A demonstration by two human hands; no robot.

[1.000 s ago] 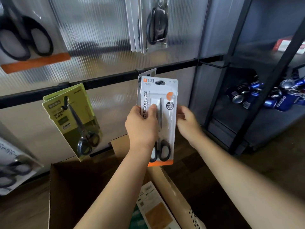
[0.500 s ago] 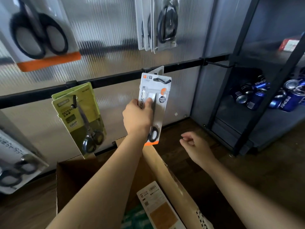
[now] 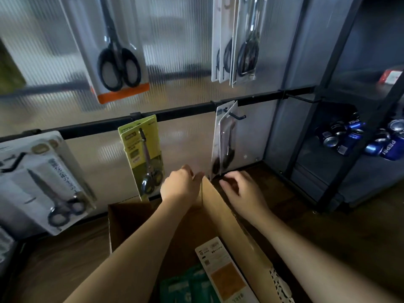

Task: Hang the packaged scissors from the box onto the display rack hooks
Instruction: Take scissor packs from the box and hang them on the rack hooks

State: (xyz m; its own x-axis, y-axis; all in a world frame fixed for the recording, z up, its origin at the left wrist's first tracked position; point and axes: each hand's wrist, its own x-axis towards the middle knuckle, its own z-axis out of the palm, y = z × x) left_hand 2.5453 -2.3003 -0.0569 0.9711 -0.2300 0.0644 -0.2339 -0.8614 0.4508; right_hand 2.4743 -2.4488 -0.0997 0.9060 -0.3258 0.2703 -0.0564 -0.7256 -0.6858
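Two white scissor packs (image 3: 225,138) hang edge-on from a hook (image 3: 237,115) on the black rail (image 3: 185,111), so their fronts cannot be read. The upper packs are cut off by the top edge, and the box (image 3: 229,217) contents are partly hidden by the arms; a white-and-orange pack (image 3: 225,274) and green packs (image 3: 188,287) show inside it. The left hand (image 3: 180,186) hovers over the box's far corner, fingers loosely bent, holding nothing visible. The right hand (image 3: 242,190) hangs just below the white packs, fingers relaxed and curled, empty. A yellow pack (image 3: 142,154) hangs left of the hands. Behind is ribbed translucent panel; at right, blue cans (image 3: 360,141) lie on a dark shelf.
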